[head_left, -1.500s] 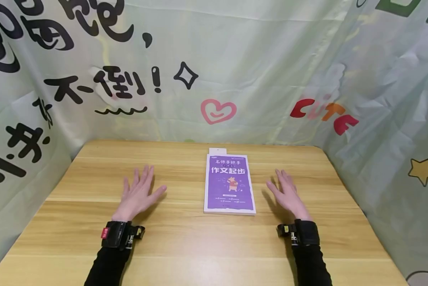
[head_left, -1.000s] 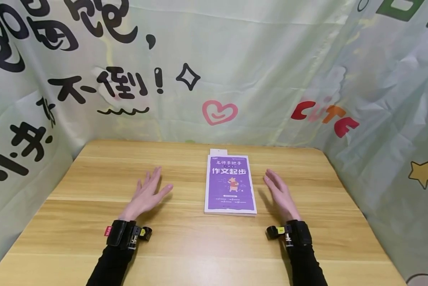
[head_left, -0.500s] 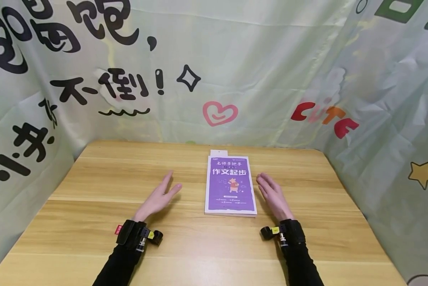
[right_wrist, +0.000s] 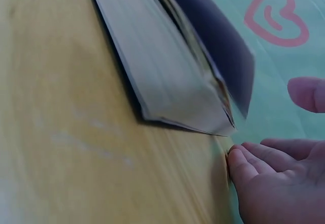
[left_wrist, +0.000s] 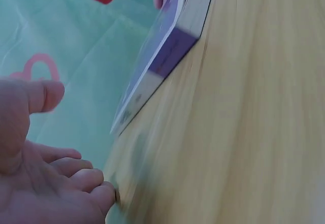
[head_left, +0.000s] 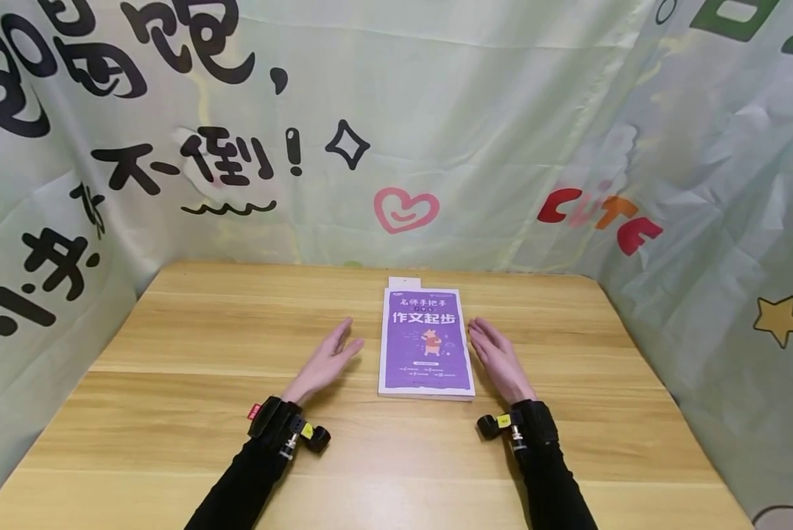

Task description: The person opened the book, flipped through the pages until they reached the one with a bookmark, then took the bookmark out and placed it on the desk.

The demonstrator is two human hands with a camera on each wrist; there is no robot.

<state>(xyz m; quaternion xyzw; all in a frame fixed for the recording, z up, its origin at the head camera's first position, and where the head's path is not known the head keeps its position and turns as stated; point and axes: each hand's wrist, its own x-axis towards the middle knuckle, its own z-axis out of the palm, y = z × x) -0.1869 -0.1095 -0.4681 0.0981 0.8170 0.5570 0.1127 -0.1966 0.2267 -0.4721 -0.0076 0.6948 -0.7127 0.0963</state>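
From the head view, a purple book (head_left: 426,340) is seen lying flat on the wooden table (head_left: 171,412), its long side pointing away from the person, between the left hand (head_left: 323,362) and the right hand (head_left: 498,359). Both hands are held open with nothing in them, and the right one is placed nearer, perhaps just touching the edge. In the left wrist view the book (left_wrist: 167,51) is shown apart from the loose fingers (left_wrist: 71,178); in the blurry right wrist view its pages (right_wrist: 162,66) are seen just beside the fingers (right_wrist: 254,158).

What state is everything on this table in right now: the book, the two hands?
Purple book: closed, lying flat on the wooden table, front cover up.
White slip: sticks out beyond the book's far edge.
Left hand: open, fingers straight, beside the book, apart from it.
Right hand: open, close by the book's right edge; contact unclear.
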